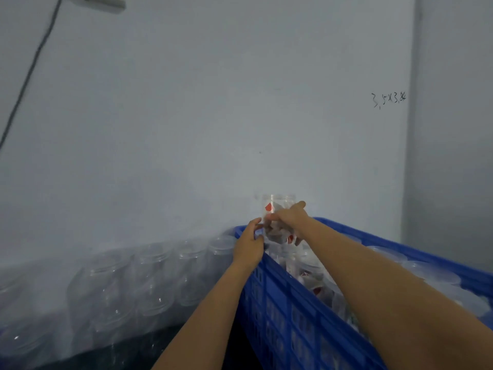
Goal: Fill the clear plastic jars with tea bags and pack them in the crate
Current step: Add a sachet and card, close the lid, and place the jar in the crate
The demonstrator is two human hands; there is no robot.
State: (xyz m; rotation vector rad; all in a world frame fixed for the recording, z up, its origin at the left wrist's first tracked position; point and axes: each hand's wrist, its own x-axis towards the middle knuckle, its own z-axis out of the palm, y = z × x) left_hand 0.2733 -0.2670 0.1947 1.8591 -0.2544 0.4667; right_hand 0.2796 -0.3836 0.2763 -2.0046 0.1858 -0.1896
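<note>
Against grey wall (213,102), jar (277,206) seemingly gripped by both hands, left hand (249,245), right hand (289,218).

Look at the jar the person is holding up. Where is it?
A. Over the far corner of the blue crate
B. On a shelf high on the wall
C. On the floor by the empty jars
A, since the right hand grips the jar, with tea bags inside, just above the far corner of the blue crate, while the left hand rests at the crate's rim.
</note>
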